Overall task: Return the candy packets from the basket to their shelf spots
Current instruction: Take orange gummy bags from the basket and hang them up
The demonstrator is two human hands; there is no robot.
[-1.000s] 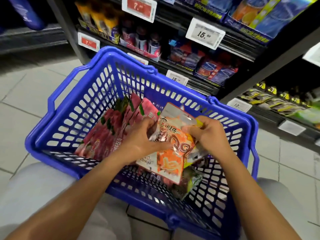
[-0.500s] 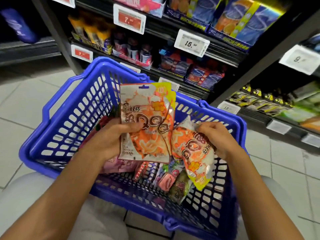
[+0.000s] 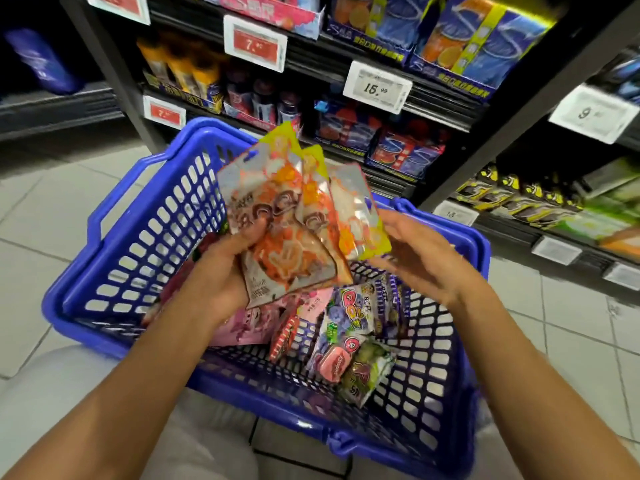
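Observation:
A blue plastic basket (image 3: 114, 271) rests on my lap. My left hand (image 3: 221, 271) grips a fanned stack of orange candy packets (image 3: 287, 223) above the basket, thumb across the front one. My right hand (image 3: 415, 251) hovers just right of the stack with relaxed fingers, its fingertips near the rightmost packet's lower edge; it holds nothing. Inside the basket lie pink packets (image 3: 249, 323), a purple grape packet (image 3: 346, 320) and a green packet (image 3: 367, 375).
Dark shelves rise behind the basket with price tags (image 3: 377, 86), bottles (image 3: 263, 102) and blue boxed goods (image 3: 478, 46). Yellow-black packs (image 3: 519, 199) fill a lower shelf at right. Pale tiled floor (image 3: 45, 216) lies to the left.
The orange packet from my right hand has joined the stack in my left hand. My right hand let go and opened. The stack has risen and tilted.

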